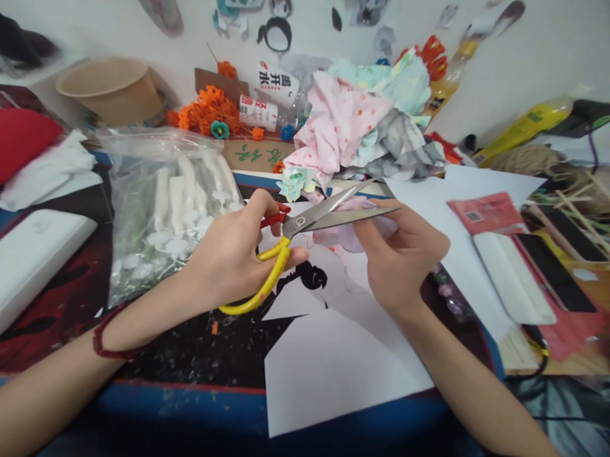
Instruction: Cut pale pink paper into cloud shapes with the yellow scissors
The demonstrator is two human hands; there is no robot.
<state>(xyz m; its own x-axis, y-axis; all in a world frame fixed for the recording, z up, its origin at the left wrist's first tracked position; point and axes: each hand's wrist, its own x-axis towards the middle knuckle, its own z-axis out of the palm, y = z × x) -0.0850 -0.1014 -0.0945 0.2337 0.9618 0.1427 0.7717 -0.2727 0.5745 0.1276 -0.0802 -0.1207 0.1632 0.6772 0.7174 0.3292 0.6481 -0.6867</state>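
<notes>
My left hand (237,246) is closed around the handles of a pair of scissors (312,220), one handle yellow and one red. The scissor blades are spread apart and point to the right, toward my other hand. Pinched in the fingers of my right hand (404,252) is a thin pale pink piece (379,232), partly hidden by the blades and fingers; whether it is paper or cloth I cannot tell. Below both hands lie white paper sheets (340,376), and a black printed figure (310,277) shows on one of them.
At the left, a clear plastic bag (151,176) holds white sticks, beside a long white box (33,266). Crumpled patterned cloth (339,123) and orange flowers (204,111) lie at the back. Phones (554,270) and a red packet (486,211) are at the right.
</notes>
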